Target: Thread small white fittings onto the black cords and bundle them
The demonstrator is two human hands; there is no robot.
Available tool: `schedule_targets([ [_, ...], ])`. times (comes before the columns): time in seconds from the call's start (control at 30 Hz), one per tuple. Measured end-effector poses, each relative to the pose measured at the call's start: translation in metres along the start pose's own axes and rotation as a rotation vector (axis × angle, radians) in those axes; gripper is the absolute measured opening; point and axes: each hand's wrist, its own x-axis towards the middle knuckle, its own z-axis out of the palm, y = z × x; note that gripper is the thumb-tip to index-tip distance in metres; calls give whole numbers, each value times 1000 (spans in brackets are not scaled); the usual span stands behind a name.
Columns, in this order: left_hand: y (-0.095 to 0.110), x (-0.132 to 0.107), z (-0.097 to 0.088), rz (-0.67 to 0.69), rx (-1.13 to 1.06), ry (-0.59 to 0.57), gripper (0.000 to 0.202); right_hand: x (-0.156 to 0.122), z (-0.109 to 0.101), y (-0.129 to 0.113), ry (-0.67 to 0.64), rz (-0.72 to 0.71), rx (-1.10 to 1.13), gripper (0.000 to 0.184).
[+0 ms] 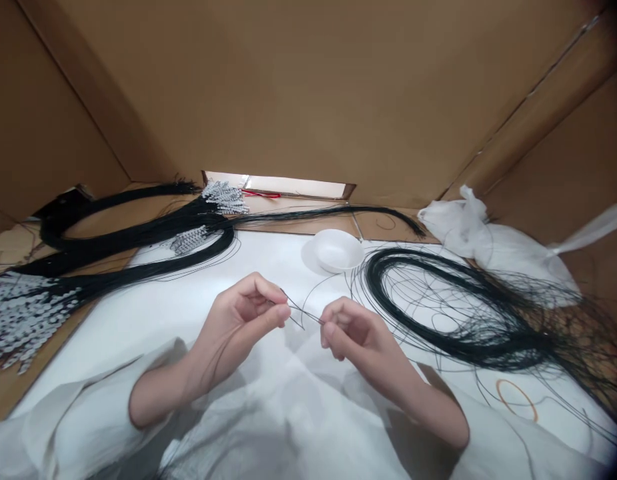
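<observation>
Pinching thin black thread (311,315), the left hand (241,313) and right hand (357,333) each close thumb against fingers, the strands crossing between them above the table (268,257). The joining seems unfinished: ends hang loose. Bundles (138,230) leftward bear white tips (25,320); the coil (458,353) shows none. Any knot is indiscernible; some tips are cut off.
</observation>
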Motion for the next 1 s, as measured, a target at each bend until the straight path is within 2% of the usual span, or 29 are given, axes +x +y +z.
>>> schedule_targets([
  [0.17,13,5,3,88,-8,5,10,9,6,-22,-29,-22,44,11],
  [0.37,24,8,4,138,-52,-35,17,13,12,-33,-1,-40,60,13],
  [0.6,28,8,2,57,35,-68,18,14,15,-33,34,1,131,7],
  [0.77,31,8,3,-7,93,-119,11,13,14,-35,-8,17,42,6],
  [1.0,37,6,4,-59,48,-160,3,11,13,-40,9,-68,-79,8],
])
